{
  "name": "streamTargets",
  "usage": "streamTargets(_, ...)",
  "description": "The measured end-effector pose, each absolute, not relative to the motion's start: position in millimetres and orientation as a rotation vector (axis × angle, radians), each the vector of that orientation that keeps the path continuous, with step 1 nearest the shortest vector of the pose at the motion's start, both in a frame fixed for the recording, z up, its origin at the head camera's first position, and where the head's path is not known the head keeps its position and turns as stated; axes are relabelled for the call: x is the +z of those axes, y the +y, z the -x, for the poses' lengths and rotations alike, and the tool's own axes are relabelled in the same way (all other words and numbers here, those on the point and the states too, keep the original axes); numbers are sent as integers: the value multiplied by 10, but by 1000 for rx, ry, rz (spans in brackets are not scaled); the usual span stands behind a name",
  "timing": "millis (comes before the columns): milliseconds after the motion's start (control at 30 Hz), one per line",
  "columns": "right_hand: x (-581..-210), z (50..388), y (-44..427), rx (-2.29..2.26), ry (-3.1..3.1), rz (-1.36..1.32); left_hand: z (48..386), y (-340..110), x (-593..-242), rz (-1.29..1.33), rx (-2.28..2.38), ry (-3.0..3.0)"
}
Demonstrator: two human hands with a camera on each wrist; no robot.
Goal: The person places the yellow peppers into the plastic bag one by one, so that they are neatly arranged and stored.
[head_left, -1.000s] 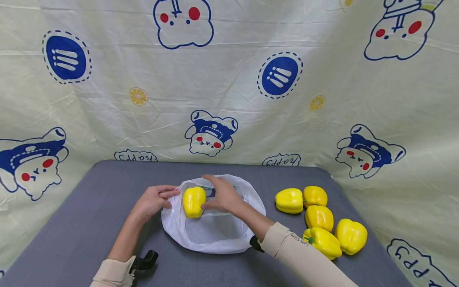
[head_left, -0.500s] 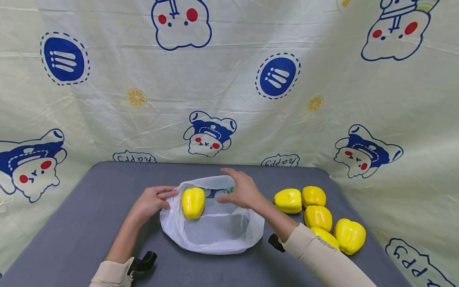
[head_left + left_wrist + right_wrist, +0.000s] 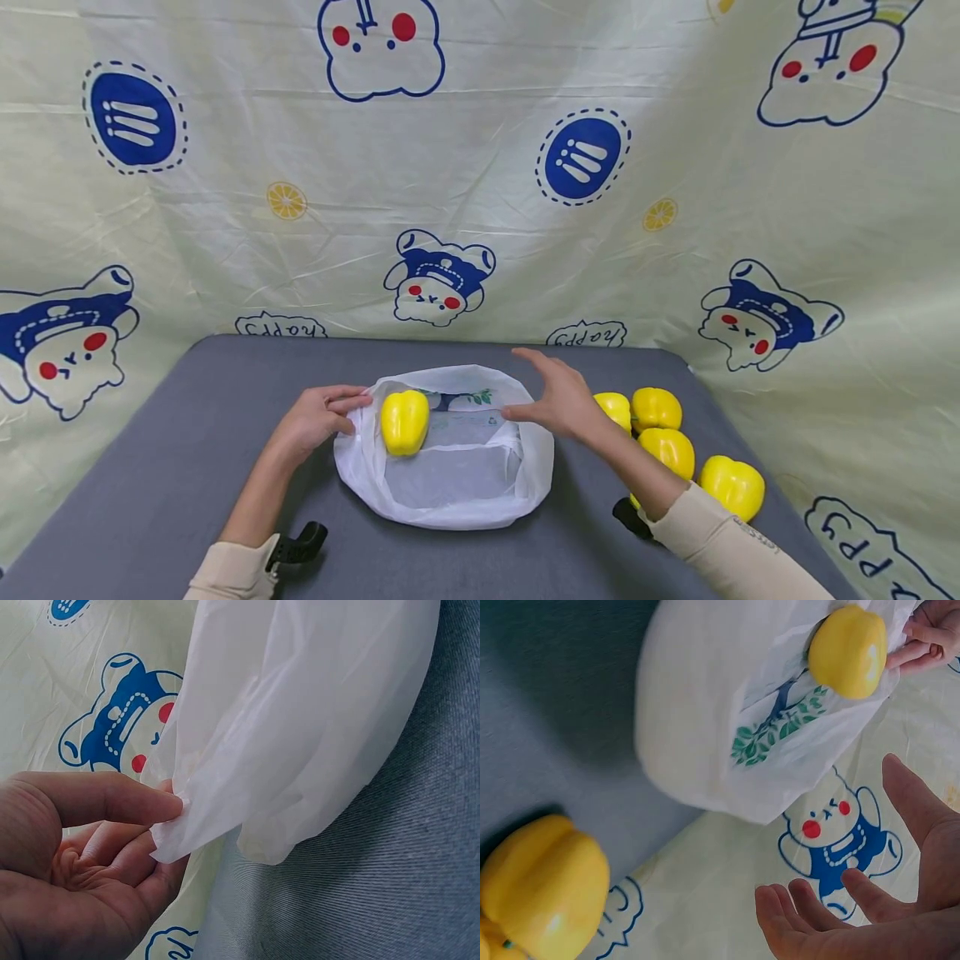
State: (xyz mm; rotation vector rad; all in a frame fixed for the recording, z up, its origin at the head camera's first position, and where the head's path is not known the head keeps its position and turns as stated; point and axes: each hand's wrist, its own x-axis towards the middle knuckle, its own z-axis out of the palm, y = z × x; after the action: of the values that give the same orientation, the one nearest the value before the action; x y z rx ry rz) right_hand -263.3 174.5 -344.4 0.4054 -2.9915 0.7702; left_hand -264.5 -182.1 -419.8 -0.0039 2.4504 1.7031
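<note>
A white plastic bag (image 3: pixel 457 515) lies with its mouth spread wide on the table, a green leaf print showing inside. One yellow bell pepper (image 3: pixel 405 423) sits in its left side. My left hand (image 3: pixel 315 421) pinches the bag's left rim between thumb and fingers, as the left wrist view shows close up (image 3: pixel 97 855). Over the bag's right rim, my right hand (image 3: pixel 558 400) is held with thumb and fingers spread and nothing between them. Several more yellow bell peppers (image 3: pixel 733 487) are grouped to the right, partly covered by the right forearm.
The grey table (image 3: pixel 225 400) ends at a far edge against a pale printed curtain (image 3: pixel 480 167). A dark band (image 3: pixel 300 546) is on the left wrist and another (image 3: pixel 632 518) on the right.
My right hand has let go of the bell pepper in the bag and moved right, out toward the bag's right rim. The left hand keeps its place on the rim.
</note>
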Motion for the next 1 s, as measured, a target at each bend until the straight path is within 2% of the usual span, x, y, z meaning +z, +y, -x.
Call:
streamTargets(200,-3437,2560,1952,715,-3009,-353,2650,-1823,-4204,2,1699,2450)
streamTargets(1000,-3313,2196,2909,751,-3209,-417,2632,-1806,-4193,3,1693,2451)
